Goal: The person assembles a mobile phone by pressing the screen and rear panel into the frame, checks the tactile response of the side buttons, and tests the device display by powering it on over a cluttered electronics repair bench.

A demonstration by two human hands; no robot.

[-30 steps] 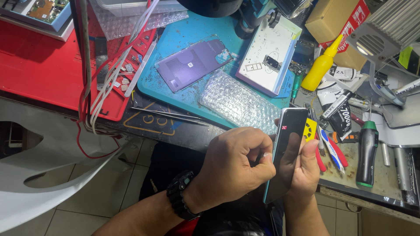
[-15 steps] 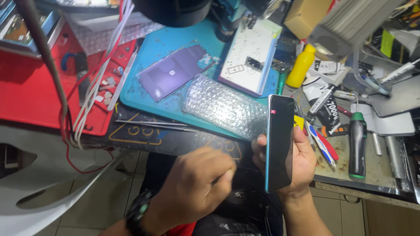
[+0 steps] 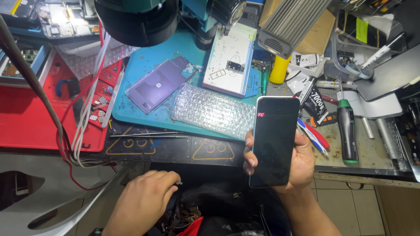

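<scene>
Phone held up over a cluttered repair tabletop (image 3: 175, 150).
Head view: right hand (image 3: 297, 161) grips a dark-screened phone (image 3: 273, 142) upright just before the tabletop edge; left hand (image 3: 142, 203) hangs low, fingers curled, pinching something tiny I cannot identify.

Your workbench (image 3: 218, 153) carries a blue mat (image 3: 144, 65) toward its middle, with a purple phone back cover (image 3: 159, 83), a sheet of bubble wrap (image 3: 212, 109) and a white phone frame (image 3: 229, 63) lying on it. Tweezers (image 3: 148, 135) rest along the front edge just below the mat. Toward the right end you have a green-tipped screwdriver (image 3: 348, 131), and a red tray (image 3: 30, 113) sits at the left end.
</scene>
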